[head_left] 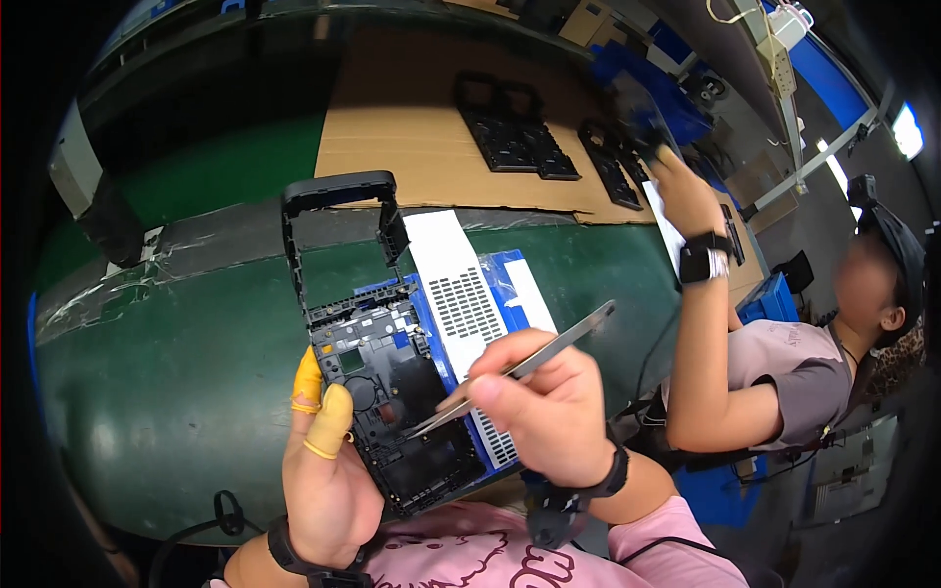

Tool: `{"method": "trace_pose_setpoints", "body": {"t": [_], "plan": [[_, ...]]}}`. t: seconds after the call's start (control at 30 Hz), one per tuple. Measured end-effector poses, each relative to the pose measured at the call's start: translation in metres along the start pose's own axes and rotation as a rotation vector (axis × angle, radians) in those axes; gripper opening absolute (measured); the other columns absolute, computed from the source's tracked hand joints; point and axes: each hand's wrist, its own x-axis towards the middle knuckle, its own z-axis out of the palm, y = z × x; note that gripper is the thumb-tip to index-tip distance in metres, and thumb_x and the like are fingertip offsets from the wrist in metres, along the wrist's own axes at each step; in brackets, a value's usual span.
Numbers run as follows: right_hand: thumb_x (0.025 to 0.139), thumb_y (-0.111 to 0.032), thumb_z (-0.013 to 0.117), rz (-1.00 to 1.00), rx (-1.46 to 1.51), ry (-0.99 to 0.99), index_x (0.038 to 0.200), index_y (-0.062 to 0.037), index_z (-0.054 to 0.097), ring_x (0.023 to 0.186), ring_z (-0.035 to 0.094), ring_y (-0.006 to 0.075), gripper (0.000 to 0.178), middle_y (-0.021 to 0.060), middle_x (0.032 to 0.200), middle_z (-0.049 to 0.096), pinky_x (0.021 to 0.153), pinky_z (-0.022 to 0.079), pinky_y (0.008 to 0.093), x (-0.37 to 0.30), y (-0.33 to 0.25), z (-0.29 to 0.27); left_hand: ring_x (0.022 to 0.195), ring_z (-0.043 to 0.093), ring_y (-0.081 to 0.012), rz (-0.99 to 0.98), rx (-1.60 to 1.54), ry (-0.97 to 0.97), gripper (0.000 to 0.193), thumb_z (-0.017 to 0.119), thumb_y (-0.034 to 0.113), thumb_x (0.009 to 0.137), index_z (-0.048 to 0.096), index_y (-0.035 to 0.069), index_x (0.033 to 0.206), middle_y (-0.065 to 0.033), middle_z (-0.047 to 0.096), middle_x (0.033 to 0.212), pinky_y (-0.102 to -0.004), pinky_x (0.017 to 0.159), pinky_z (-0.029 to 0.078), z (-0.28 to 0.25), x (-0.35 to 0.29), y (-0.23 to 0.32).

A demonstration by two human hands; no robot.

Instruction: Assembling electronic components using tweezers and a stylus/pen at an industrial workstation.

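My left hand (328, 470), with yellow finger cots on two fingers, grips the left edge of a black plastic housing (392, 372) that has a raised handle frame at its far end. Inside the housing are ribs, small slots and a few coloured patches. In my right hand (554, 412) is a pair of metal tweezers (559, 340), slanting down to the left. Their tips reach over the lower middle of the housing; whether they pinch anything is too small to tell. Beside the housing lies a white sheet (456, 294) with rows of small black stickers, over a blue pad (505, 269).
Cardboard (392, 127) covers the far part of the green table (176, 402). On it lie two more black housings (515, 127) (616, 162). At the right a co-worker (774, 382) reaches an arm over the table. Blue bins (769, 299) stand beyond.
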Motion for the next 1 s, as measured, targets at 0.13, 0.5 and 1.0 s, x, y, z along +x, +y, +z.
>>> {"method": "trace_pose_setpoints", "body": {"t": [0.13,0.5,1.0], "plan": [[0.08,-0.001,0.06,-0.016,-0.076,-0.019,0.092,0.0012,0.056,0.075,0.056,0.0075,0.013,0.0035,0.082,0.059,0.065,0.045,0.0188,0.002,0.008,0.008,0.106,0.049,-0.0196,0.008,0.025,-0.014,0.042,0.048,0.016,0.087,0.035,0.007,0.126,-0.0082,0.048,0.117,-0.0355,0.09,0.042,-0.001,-0.002,0.002],[0.081,0.002,0.057,-0.014,0.013,-0.024,0.093,0.0017,0.055,0.075,0.058,0.0087,0.012,0.0047,0.084,0.059,0.068,0.046,0.02,0.002,0.016,0.011,0.107,0.047,-0.0182,-0.009,0.041,-0.007,0.046,0.048,0.02,0.088,0.032,0.007,0.129,-0.0071,0.048,0.118,-0.034,0.092,0.038,-0.003,-0.005,0.003],[0.078,0.002,0.059,-0.021,-0.064,0.081,0.09,0.0035,0.056,0.056,0.05,0.006,0.013,0.008,0.078,0.059,0.048,0.036,0.0174,0.005,0.017,0.016,0.107,0.048,-0.0202,-0.019,-0.002,-0.003,0.049,0.048,0.017,0.087,0.028,0.007,0.131,-0.0097,0.047,0.118,-0.0358,0.092,0.04,-0.003,-0.004,0.001]]}}
